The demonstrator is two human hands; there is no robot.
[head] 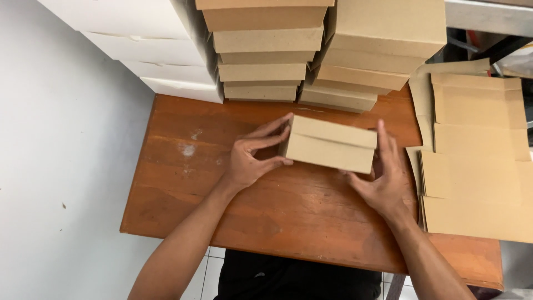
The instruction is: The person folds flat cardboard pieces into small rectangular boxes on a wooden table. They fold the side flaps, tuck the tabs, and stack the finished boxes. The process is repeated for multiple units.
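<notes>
A small brown cardboard box (pixel 331 145), folded shut, is held just above the middle of a wooden table (pixel 277 216). My left hand (pixel 252 155) grips its left end, thumb below and fingers along the top edge. My right hand (pixel 383 178) presses flat against its right end, fingers pointing up. Both forearms reach in from the bottom of the view.
Stacks of folded brown boxes (pixel 264 50) stand at the table's far edge, with a second stack (pixel 366 61) beside them. White boxes (pixel 150 44) are piled at far left. Flat unfolded cardboard blanks (pixel 477 155) lie on the right. A pale wall (pixel 61 166) borders the left.
</notes>
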